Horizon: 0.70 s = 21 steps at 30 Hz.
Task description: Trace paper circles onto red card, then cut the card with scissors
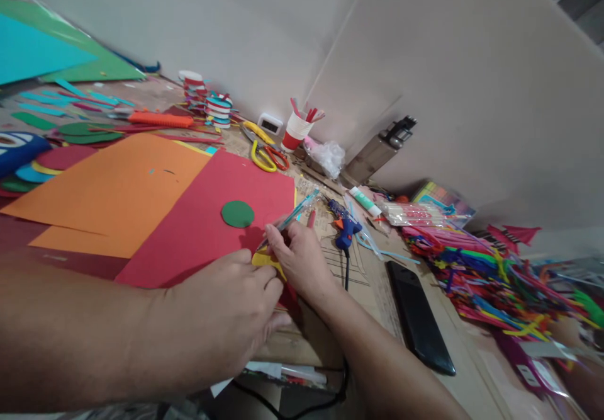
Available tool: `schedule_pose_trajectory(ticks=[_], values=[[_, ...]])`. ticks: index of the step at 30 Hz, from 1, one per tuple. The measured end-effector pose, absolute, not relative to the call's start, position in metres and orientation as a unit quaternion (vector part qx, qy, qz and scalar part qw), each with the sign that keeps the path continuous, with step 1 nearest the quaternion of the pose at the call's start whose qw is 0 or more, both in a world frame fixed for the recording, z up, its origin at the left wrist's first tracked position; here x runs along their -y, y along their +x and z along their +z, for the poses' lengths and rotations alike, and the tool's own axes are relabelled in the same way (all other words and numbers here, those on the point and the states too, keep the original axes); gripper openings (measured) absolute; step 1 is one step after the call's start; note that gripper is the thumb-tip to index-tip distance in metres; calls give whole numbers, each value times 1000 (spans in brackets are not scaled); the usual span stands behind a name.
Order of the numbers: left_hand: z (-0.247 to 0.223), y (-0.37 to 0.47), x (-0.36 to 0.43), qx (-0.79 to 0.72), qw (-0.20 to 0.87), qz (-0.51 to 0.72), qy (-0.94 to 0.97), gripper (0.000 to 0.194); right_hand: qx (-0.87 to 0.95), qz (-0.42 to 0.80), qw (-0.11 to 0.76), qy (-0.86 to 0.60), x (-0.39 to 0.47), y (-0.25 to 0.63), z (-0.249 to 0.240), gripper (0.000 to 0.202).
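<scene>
My left hand reaches in from the left, fingers curled on a small yellow paper piece at the near edge of a red sheet. My right hand is closed around a slim pen with a blue upper end. The pen slants down to the left toward the yellow piece; its tip is partly hidden by the fingers. A green paper circle lies on the red sheet, just beyond both hands. Orange sheets overlap the red one on the left.
A blue glue gun with a black cord lies right of my right hand, near a black phone. Pliers, a paper cup and a bottle stand or lie behind. Colourful pipe cleaners heap at right.
</scene>
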<state>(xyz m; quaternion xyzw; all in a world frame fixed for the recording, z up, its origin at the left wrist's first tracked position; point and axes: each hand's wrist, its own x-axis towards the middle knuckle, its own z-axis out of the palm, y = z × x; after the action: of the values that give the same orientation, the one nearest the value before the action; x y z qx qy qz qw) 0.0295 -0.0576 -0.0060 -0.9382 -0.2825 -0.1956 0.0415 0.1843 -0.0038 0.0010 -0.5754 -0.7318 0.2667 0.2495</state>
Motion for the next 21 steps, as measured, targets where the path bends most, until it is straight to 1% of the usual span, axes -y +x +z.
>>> schedule_pose_trajectory(ticks=[1, 3, 6, 12, 16, 21], values=[[-7, 28, 56, 283, 31, -201, -938, 23, 730, 265, 248, -579, 4, 184, 1, 33], [-9, 26, 56, 287, 28, -213, -933, 25, 730, 262, 251, -579, 4, 184, 1, 32], [-11, 26, 61, 296, 49, -223, -927, 31, 732, 263, 255, -575, 3, 184, 1, 31], [-16, 28, 72, 279, 86, -233, -928, 32, 709, 279, 251, -597, 2, 184, -1, 33], [-18, 29, 72, 276, 89, -244, -925, 37, 711, 272, 254, -597, 2, 184, -3, 32], [-20, 29, 72, 278, 83, -241, -926, 39, 718, 272, 268, -582, 1, 187, -4, 31]])
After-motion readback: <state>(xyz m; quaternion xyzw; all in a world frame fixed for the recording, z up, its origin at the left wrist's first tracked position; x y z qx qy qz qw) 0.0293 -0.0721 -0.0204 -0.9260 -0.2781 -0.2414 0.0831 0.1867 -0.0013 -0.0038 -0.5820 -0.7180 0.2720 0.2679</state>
